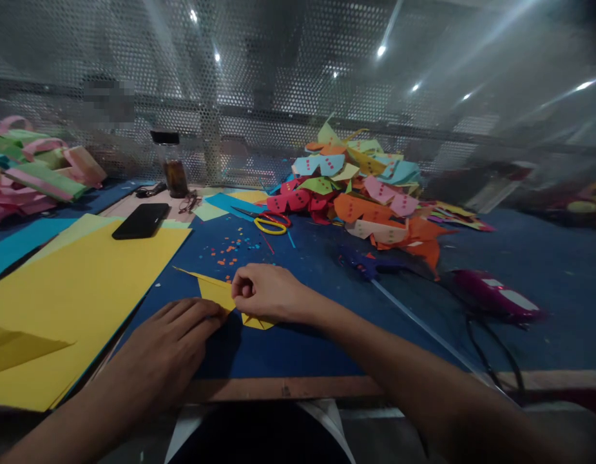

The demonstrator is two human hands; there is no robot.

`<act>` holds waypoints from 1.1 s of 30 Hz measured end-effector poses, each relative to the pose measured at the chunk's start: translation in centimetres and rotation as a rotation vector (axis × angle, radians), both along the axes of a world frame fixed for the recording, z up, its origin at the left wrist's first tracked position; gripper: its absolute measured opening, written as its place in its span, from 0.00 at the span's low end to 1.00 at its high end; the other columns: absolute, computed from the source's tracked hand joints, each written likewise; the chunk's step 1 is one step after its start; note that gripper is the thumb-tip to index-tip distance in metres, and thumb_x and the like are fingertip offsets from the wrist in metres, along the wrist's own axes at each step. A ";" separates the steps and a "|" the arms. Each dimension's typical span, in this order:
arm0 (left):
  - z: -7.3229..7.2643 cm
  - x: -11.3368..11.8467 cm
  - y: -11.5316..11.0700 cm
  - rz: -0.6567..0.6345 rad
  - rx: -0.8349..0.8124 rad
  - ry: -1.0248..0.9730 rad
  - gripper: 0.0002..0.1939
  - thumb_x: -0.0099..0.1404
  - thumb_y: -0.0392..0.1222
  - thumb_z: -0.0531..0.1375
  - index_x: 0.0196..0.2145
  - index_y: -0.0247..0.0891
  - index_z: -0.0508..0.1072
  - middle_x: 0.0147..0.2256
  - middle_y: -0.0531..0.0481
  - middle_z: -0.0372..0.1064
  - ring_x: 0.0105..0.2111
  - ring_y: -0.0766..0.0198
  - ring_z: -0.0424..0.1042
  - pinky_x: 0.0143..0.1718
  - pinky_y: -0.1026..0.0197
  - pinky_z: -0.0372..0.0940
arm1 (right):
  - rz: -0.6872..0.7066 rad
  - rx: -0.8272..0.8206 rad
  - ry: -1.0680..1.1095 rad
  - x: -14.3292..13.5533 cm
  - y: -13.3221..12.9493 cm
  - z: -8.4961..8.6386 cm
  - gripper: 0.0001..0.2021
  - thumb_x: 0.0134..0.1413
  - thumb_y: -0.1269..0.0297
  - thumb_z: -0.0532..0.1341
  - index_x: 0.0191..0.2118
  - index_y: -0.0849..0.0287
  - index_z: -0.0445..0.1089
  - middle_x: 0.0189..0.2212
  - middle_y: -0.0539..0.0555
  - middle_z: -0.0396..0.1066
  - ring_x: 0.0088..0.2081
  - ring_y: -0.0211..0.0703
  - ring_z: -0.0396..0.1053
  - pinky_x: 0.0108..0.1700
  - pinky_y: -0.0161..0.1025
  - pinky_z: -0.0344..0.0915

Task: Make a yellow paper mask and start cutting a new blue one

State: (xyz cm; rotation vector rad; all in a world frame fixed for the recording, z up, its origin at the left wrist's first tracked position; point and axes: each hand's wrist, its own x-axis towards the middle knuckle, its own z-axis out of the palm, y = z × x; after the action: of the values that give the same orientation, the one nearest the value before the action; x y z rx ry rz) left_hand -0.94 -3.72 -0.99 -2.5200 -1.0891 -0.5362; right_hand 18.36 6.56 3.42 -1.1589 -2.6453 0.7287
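A piece of folded yellow paper (pixel 215 293) lies on the blue tabletop, its narrow pointed end reaching up to the left and a creased flap showing below my right hand. My left hand (pixel 184 335) comes in from the lower left, fingers held together with the tips on the paper's lower edge. My right hand (pixel 273 293) is curled over the paper from the right, thumb and forefinger closed on it. Both hands hide part of the folds. Just beyond lie small orange and blue paper scraps (pixel 230 248) and scissors (pixel 270 223) with yellow and red handles.
Yellow sheets (pixel 109 277) are stacked at left, near a black phone (pixel 140 221) and a jar (pixel 176 171). Colourful paper butterflies (pixel 355 187) are heaped at the back. A glue gun (pixel 360 261) with a clear stick and a purple device (pixel 498 295) lie right. Folded paper pieces (pixel 46 167) are piled far left.
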 end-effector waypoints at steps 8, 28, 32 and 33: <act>0.3 0.0 -0.1 -0.012 0.029 -0.036 0.19 0.66 0.24 0.47 0.45 0.33 0.74 0.43 0.43 0.77 0.43 0.57 0.75 0.43 0.54 0.70 | -0.008 -0.016 -0.010 0.0 0.1 0.0 0.08 0.46 0.65 0.61 0.34 0.54 0.75 0.33 0.48 0.77 0.31 0.37 0.69 0.29 0.33 0.55; 0.1 0.0 -0.1 0.014 -0.078 -0.088 0.17 0.66 0.25 0.48 0.44 0.35 0.73 0.43 0.43 0.76 0.41 0.57 0.74 0.41 0.54 0.71 | -0.008 0.025 -0.002 0.0 -0.3 0.0 0.07 0.50 0.61 0.64 0.35 0.55 0.74 0.32 0.47 0.75 0.31 0.37 0.68 0.30 0.34 0.54; 0.2 0.1 -0.1 0.023 -0.076 -0.089 0.17 0.66 0.25 0.48 0.44 0.35 0.73 0.42 0.43 0.76 0.41 0.57 0.74 0.40 0.54 0.71 | 0.007 0.029 0.008 0.1 -0.3 0.0 0.10 0.49 0.58 0.65 0.36 0.56 0.73 0.34 0.48 0.75 0.33 0.37 0.68 0.31 0.34 0.54; 0.2 0.2 -0.1 0.028 -0.069 -0.089 0.17 0.66 0.25 0.48 0.44 0.35 0.73 0.42 0.43 0.76 0.40 0.57 0.74 0.39 0.55 0.71 | 0.006 0.022 0.010 0.1 -0.3 0.0 0.08 0.49 0.60 0.64 0.36 0.56 0.73 0.34 0.48 0.75 0.33 0.37 0.68 0.31 0.33 0.54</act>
State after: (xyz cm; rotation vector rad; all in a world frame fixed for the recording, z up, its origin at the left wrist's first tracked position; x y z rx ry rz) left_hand -0.79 -3.79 -0.80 -2.5574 -1.1927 -0.6183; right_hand 18.47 6.27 3.44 -1.1399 -2.6429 0.7022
